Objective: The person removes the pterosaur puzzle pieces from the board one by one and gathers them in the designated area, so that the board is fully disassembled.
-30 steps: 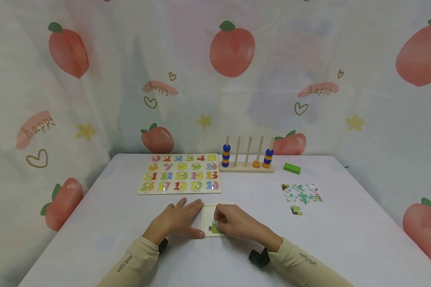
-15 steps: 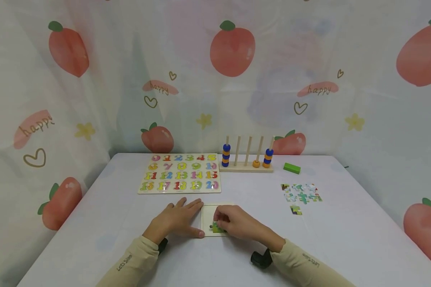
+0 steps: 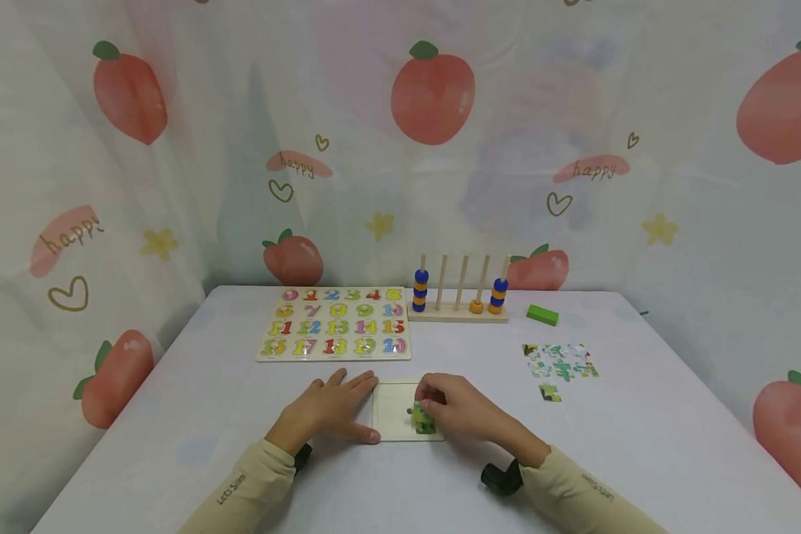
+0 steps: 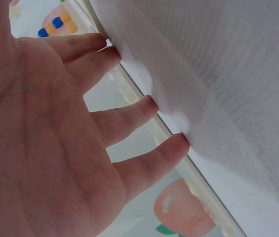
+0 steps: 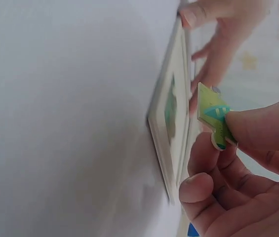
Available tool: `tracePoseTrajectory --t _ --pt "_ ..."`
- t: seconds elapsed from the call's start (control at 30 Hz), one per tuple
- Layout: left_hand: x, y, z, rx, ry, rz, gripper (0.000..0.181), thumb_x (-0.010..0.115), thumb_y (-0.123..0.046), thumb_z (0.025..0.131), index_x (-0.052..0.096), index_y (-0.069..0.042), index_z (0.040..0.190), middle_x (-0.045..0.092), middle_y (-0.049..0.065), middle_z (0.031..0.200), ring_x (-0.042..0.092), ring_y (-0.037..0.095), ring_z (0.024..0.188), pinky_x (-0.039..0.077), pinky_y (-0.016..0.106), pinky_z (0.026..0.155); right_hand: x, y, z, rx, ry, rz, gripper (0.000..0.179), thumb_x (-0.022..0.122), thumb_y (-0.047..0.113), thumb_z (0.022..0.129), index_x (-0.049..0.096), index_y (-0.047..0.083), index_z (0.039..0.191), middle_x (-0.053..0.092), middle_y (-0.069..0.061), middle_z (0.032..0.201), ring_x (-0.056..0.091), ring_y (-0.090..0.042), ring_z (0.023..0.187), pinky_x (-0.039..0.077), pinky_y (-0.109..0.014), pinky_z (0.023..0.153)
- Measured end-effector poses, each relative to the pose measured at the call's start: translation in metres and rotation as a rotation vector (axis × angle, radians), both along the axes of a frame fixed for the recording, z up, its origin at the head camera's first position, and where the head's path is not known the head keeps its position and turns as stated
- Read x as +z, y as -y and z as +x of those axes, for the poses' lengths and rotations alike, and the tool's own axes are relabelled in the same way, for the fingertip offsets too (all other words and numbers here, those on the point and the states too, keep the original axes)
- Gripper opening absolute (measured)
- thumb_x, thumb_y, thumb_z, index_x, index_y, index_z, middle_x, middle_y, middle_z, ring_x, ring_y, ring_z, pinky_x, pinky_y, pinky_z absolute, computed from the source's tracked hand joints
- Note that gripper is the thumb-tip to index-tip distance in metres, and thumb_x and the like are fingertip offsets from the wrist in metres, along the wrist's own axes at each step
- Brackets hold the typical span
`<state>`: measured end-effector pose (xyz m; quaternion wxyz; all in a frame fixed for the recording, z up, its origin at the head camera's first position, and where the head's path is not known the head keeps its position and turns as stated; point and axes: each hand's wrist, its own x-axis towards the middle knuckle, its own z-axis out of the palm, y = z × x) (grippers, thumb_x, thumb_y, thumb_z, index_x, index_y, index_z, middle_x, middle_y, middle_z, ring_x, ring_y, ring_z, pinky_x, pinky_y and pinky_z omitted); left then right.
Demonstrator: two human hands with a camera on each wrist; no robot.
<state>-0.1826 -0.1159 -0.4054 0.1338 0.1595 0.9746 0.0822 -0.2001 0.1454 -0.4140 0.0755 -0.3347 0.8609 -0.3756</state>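
Note:
My right hand (image 3: 459,404) pinches a green jigsaw puzzle piece (image 5: 213,113) between thumb and fingers. In the head view that piece overlaps the lower right part of a small cream puzzle tray (image 3: 394,415); the right wrist view shows it raised over the tray, with a green reflection on the tray's surface. Spread fingers of my left hand (image 3: 334,408) lie along the tray's left side, the thumb at its near left corner. In the left wrist view, those fingertips (image 4: 179,143) reach the table surface beside a pale edge.
Several loose puzzle pieces (image 3: 562,368) lie to the right, with one more piece (image 3: 550,393) just nearer. Behind the tray sits a number board (image 3: 334,356). A wooden bead abacus (image 3: 457,315) stands at the back, and a green block (image 3: 543,314) lies right of it.
My right hand has shifted right and a little away from me with the puzzle piece, from the tray's lower middle toward its right side. The left hand stays in place.

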Motion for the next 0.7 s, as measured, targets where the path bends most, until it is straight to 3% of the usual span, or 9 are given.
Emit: tracePoseTrajectory --t 0.23,0.7 --pt "-0.001 0.000 0.001 0.007 0.004 0.009 0.100 0.085 -0.061 0.084 0.043 -0.020 0.165 0.038 -0.001 0.171 0.025 0.040 0.159 0.029 0.066 0.122 0.006 -0.018 -0.004 -0.062 -0.016 0.013 0.002 0.067 0.006 0.104 0.069 0.006 0.105 0.060 0.003 0.088 0.055 -0.018 0.085 0.049 -0.028 0.072" --pt "0.000 -0.002 0.001 0.007 0.008 0.014 0.100 0.085 -0.061 0.085 0.043 -0.019 0.165 0.037 -0.001 0.172 0.025 0.041 0.159 0.027 0.067 0.123 0.016 -0.048 -0.008 -0.128 -0.047 0.019 0.004 0.066 0.004 0.103 0.069 0.005 0.104 0.063 0.003 0.089 0.056 -0.018 0.083 0.051 -0.029 0.069"
